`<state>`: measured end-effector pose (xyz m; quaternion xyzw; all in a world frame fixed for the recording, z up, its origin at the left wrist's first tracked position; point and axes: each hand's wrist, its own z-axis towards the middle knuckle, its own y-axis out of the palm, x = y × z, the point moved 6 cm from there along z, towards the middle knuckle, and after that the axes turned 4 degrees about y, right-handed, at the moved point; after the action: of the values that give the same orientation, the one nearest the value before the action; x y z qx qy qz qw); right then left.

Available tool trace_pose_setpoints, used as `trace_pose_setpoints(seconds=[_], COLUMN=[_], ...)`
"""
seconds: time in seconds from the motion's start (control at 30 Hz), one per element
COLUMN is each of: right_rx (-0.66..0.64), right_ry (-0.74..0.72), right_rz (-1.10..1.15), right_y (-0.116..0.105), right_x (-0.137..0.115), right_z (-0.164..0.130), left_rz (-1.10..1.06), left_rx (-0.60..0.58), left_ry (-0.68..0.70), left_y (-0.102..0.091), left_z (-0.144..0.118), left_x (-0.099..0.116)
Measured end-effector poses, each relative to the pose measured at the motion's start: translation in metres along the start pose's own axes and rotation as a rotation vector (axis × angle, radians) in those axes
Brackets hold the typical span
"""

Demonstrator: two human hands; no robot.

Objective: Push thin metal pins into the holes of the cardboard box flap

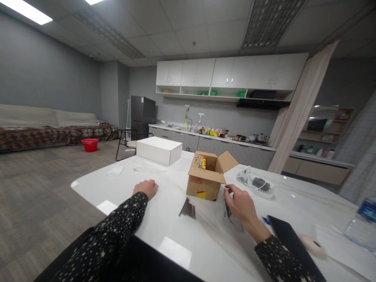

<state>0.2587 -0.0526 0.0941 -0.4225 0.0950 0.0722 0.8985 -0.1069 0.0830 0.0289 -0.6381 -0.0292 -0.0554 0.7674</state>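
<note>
My left hand (146, 188) rests on the white table (123, 192) with its fingers curled in and nothing in it. My right hand (238, 204) sits just right of a small open cardboard box (205, 181), its fingers pinched on a small dark object that looks like nails in a clear plastic bag. A bundle of dark nails (188, 209) lies on the table between my hands, in front of the box.
A closed white box (159, 150) stands at the table's far side. Crumpled plastic wrapping (256, 184) lies right of the cardboard box. A dark tablet (289, 239), a mouse (313, 244) and a water bottle (362, 227) are at the right. A chair (126, 143) stands behind the table.
</note>
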Motion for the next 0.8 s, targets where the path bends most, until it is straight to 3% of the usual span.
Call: trace_pose_setpoints(seconds=[0.13,0.3,0.4,0.57,0.8], right_rx=[0.126,0.192,0.130,-0.083,-0.263], right_ry=[0.010,-0.093,-0.137,-0.191,-0.211], right_rz=[0.153,0.222,0.213,0.120,-0.018], right_y=[-0.021,-0.047,-0.051,-0.042,-0.034], right_x=[0.011,0.001,-0.005,-0.015,-0.034], right_z=[0.014,0.032,0.046,0.065,0.072], left_rz=[0.004,0.010,0.018,0.018,0.007], left_rx=[-0.008,-0.013,-0.008,-0.001,0.009], left_ry=[0.002,0.001,-0.004,0.001,0.004], left_y=[-0.001,-0.003,-0.003,-0.002,0.000], left_z=[-0.001,-0.003,-0.004,-0.002,0.000], left_x=[0.001,0.002,0.002,0.001,-0.002])
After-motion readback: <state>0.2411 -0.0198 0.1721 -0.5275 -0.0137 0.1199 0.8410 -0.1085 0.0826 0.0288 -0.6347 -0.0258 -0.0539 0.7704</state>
